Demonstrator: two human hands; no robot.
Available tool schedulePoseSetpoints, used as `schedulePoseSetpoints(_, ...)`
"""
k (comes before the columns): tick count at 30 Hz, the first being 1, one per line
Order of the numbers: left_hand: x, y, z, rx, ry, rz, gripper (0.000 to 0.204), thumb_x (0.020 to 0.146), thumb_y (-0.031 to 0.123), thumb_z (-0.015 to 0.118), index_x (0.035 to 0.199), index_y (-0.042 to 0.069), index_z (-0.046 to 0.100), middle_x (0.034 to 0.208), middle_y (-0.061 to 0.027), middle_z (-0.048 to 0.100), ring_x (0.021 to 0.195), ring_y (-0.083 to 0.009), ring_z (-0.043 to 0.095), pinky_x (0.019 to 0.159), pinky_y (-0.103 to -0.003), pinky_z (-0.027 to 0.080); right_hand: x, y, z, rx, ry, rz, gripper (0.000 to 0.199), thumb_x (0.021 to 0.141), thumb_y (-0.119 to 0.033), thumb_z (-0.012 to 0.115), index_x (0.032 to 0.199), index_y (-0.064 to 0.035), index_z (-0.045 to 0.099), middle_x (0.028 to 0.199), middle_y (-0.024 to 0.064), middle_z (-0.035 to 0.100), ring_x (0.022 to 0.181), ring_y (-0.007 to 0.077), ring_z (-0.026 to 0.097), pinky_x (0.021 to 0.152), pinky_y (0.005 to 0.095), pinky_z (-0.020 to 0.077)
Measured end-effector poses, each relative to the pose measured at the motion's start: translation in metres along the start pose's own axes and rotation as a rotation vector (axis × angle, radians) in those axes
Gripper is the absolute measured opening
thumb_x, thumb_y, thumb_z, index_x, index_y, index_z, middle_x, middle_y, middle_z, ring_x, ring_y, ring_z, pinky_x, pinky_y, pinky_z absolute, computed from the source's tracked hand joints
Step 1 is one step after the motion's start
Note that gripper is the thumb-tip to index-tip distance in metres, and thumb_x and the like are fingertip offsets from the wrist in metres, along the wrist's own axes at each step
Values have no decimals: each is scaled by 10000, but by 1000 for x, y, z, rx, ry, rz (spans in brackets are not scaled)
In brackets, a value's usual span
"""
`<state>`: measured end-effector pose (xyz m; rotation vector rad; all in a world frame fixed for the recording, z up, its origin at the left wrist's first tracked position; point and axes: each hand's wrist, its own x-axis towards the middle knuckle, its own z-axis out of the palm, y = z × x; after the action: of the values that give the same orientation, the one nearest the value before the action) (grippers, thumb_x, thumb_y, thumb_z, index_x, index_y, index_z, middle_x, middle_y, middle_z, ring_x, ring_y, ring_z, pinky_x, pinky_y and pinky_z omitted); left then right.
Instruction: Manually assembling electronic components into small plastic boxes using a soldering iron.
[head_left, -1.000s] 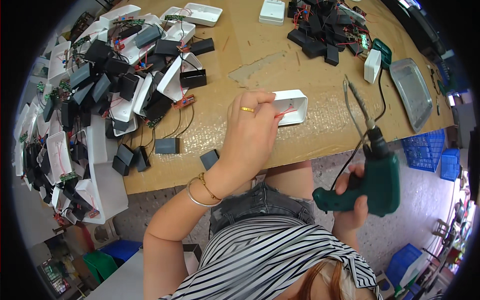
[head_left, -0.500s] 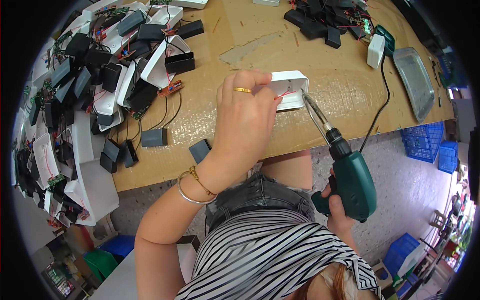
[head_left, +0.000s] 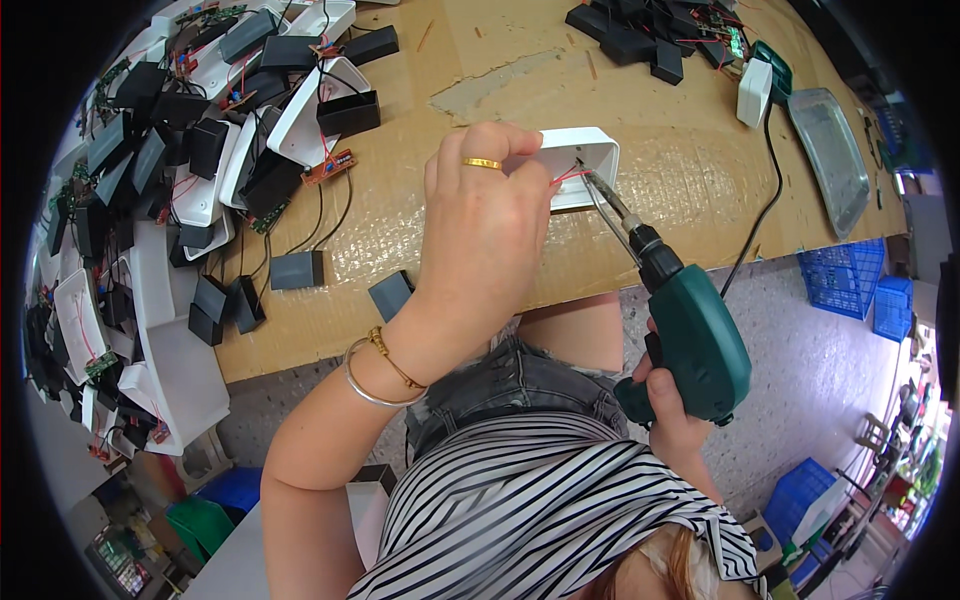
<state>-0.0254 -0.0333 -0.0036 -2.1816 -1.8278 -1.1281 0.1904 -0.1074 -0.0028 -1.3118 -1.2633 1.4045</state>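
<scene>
My left hand (head_left: 485, 205) is closed on the left end of a white plastic case (head_left: 603, 155), which it holds up over the cardboard. Thin red wires (head_left: 568, 177) stick out from under its fingers into the case's open hollow. My right hand (head_left: 672, 408) is wrapped round the handle of a dark green soldering gun (head_left: 703, 340). The gun's metal tip (head_left: 606, 192) and a thin guide tube beside it reach inside the case, close to the wire ends. Whether the tip touches them I cannot tell. What my left fingertips pinch is hidden.
White cases, black boxes and circuit boards form a pile (head_left: 180, 140) at the left. More black boxes (head_left: 625, 40) lie at the far right. Near them are a white block (head_left: 754, 93), a black cord (head_left: 776, 185) and a metal tray (head_left: 832, 165). Blue crates (head_left: 845, 280) stand on the floor.
The soldering gun has moved left and slightly away from me, bringing its tip from the case's right wall to the red wires. My left hand still holds the case.
</scene>
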Motion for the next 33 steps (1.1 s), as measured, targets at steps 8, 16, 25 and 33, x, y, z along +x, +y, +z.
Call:
schedulePoseSetpoints(8, 1, 1, 0, 2, -7, -4, 98, 703, 50, 687, 772, 9, 631, 979, -134, 555, 943, -301, 517, 814, -378, 420, 1, -4, 3, -33, 20, -4, 558, 796, -278, 658, 1218, 30, 463, 1091, 120, 564, 714, 122, 534, 642, 261, 434)
schedulePoseSetpoints(16, 0, -1, 2, -56, 8, 8, 92, 692, 42, 632, 705, -24, 569, 975, -128, 538, 937, -306, 484, 798, -407, 399, 0, -7, -4, -162, -18, 49, 458, 822, -225, 622, 1174, 34, 484, 1032, 117, 576, 695, 127, 537, 651, 279, 436)
schedulePoseSetpoints(25, 2, 2, -3, -6, -24, -4, 100, 692, 34, 689, 773, 3, 638, 973, -143, 550, 935, -302, 517, 798, -371, 431, -1, -3, -4, -216, 25, -81, 375, 833, -198, 608, 1108, 34, 502, 854, 73, 581, 683, 123, 541, 654, 267, 436)
schedulePoseSetpoints(33, 1, 0, 2, -58, -7, -5, 92, 695, 47, 635, 706, -16, 568, 976, -124, 532, 949, -308, 477, 798, -409, 391, -1, -5, -1, -196, 23, -49, 309, 840, -150, 583, 1086, 25, 514, 845, 62, 573, 693, 124, 547, 661, 266, 441)
